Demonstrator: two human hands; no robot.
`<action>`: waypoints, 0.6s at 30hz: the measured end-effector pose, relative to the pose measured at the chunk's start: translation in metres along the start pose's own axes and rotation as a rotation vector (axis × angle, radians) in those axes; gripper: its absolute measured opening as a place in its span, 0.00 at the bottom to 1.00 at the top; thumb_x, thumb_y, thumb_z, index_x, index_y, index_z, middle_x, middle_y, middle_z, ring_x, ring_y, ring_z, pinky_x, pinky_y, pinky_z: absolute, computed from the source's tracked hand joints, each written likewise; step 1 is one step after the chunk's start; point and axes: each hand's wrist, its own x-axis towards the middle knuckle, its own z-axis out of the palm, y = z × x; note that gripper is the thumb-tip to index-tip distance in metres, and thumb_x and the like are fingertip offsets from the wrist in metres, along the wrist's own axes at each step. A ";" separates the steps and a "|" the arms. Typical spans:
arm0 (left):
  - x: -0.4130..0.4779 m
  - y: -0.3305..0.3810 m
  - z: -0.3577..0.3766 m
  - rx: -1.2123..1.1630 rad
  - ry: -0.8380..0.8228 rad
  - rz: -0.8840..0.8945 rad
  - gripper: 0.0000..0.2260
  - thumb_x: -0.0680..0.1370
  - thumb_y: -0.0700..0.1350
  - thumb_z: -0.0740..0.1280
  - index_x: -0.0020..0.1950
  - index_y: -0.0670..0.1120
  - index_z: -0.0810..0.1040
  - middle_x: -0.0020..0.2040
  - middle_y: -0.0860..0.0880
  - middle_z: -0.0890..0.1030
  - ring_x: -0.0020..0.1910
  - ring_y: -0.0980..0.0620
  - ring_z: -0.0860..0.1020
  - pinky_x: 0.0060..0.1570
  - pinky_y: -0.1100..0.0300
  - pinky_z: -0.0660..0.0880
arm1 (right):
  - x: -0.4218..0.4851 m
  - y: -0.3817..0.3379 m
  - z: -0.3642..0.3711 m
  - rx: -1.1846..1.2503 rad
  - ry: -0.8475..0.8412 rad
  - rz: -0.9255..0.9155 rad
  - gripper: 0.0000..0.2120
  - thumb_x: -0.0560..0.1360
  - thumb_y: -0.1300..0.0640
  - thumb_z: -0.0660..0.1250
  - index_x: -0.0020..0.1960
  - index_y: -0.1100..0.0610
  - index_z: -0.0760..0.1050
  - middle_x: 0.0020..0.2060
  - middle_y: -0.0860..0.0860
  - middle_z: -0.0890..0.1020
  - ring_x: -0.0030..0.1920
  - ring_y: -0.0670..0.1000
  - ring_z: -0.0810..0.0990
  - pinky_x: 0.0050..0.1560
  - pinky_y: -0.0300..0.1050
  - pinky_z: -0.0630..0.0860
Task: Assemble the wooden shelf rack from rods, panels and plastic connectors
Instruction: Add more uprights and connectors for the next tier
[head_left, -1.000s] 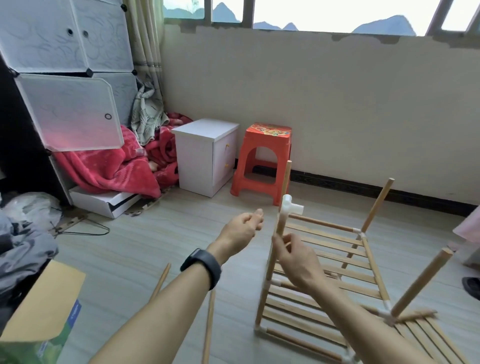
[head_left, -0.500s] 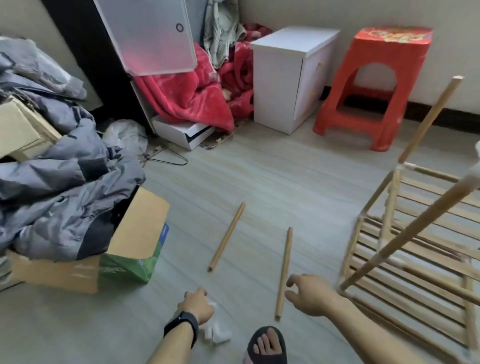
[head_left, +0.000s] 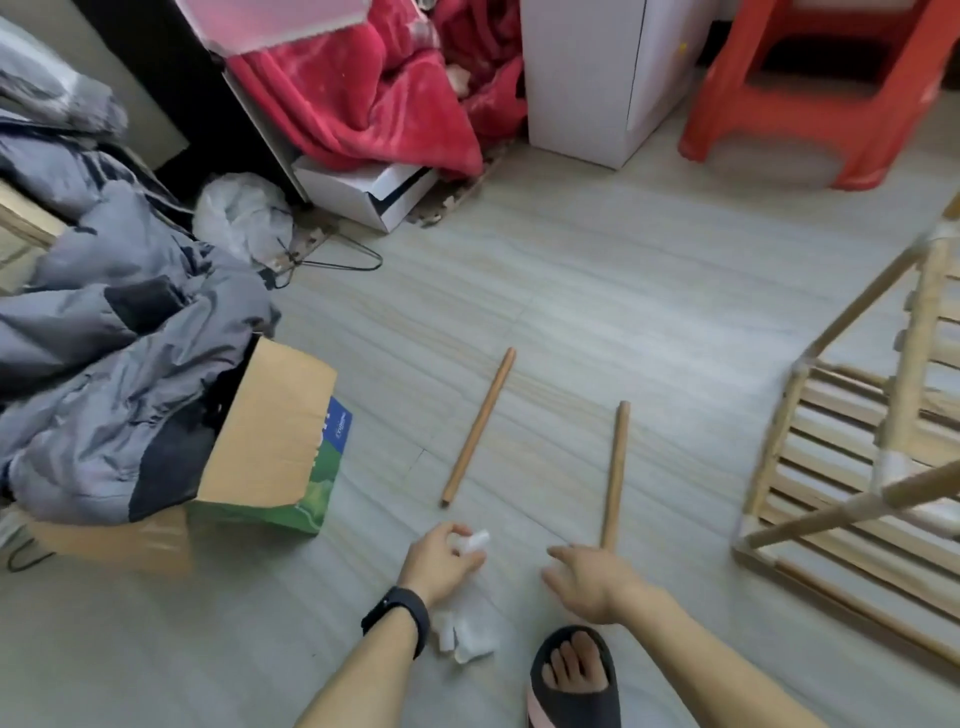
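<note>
Wooden slatted shelf rack (head_left: 776, 436), floor (head_left: 623, 291) right edge | L hand (head_left: 441, 564) off it, pinches white plastic connector (head_left: 479, 540) | R hand (head_left: 592, 577) spread nr round wooden rod (head_left: 616, 473) | next joint

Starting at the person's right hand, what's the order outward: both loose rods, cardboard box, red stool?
1. Right rod, just before the right hand.
2. Left rod, ahead-left.
3. Cardboard box, far left.
4. Red stool, top right.
</note>
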 end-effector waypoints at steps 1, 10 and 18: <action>-0.005 0.018 -0.006 -0.111 -0.030 0.033 0.17 0.73 0.53 0.76 0.57 0.51 0.75 0.48 0.50 0.84 0.43 0.52 0.82 0.46 0.58 0.79 | -0.011 -0.003 -0.012 0.078 0.047 -0.013 0.27 0.84 0.40 0.55 0.80 0.50 0.62 0.76 0.53 0.69 0.74 0.55 0.69 0.72 0.50 0.67; -0.120 0.212 -0.045 -0.622 -0.609 0.347 0.10 0.75 0.54 0.72 0.47 0.49 0.87 0.47 0.49 0.84 0.40 0.53 0.80 0.49 0.57 0.76 | -0.195 -0.006 -0.146 0.287 0.647 -0.245 0.22 0.79 0.39 0.65 0.71 0.44 0.69 0.51 0.42 0.82 0.48 0.46 0.83 0.54 0.44 0.79; -0.246 0.310 -0.033 -0.474 -0.781 0.669 0.13 0.75 0.57 0.71 0.45 0.48 0.86 0.44 0.47 0.81 0.39 0.49 0.79 0.45 0.56 0.77 | -0.351 0.032 -0.166 0.441 1.127 -0.390 0.09 0.80 0.51 0.70 0.59 0.50 0.80 0.40 0.46 0.83 0.35 0.44 0.85 0.36 0.36 0.78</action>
